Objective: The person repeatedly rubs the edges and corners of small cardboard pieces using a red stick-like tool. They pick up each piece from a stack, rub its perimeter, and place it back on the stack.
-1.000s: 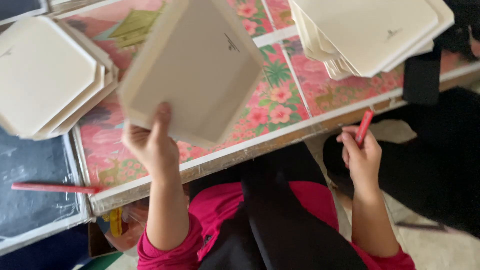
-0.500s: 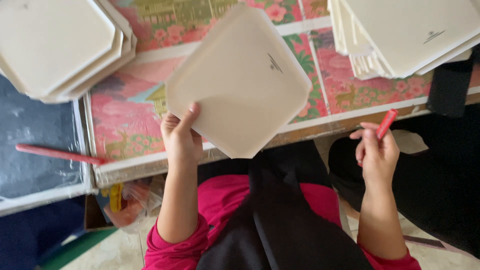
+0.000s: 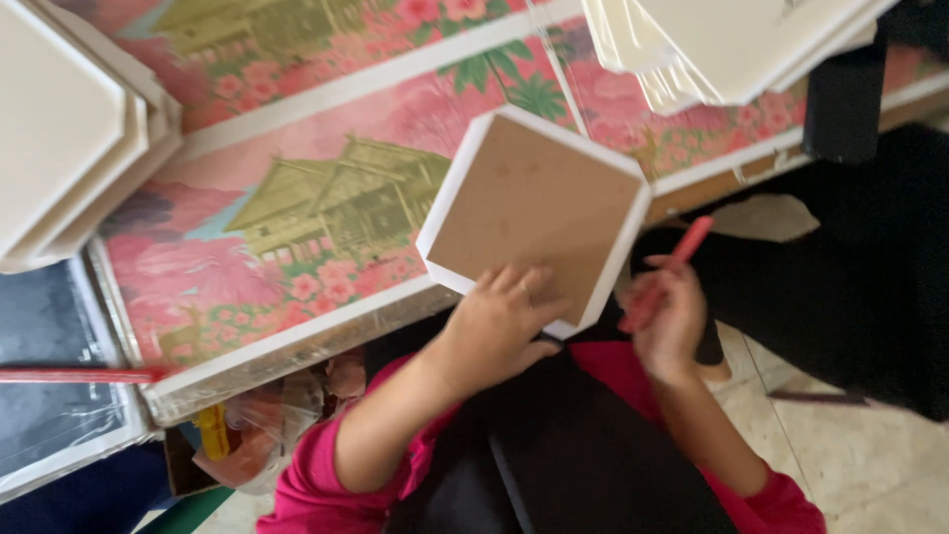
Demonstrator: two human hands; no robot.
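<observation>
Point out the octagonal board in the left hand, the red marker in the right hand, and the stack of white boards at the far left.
octagonal board (image 3: pixel 534 203): head view, middle of its brown face.
red marker (image 3: pixel 682 252): head view, upper shaft above the fingers.
stack of white boards (image 3: pixel 59 129): head view, top board's face.

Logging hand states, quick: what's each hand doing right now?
Left hand: holding the octagonal tile, brown side up.
Right hand: closed around a red marker.

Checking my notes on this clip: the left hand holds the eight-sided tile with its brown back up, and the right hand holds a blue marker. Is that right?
Not quite: the marker in the right hand is red, not blue, as the head view shows. The left hand does hold the eight-sided tile with its brown back up.
</observation>
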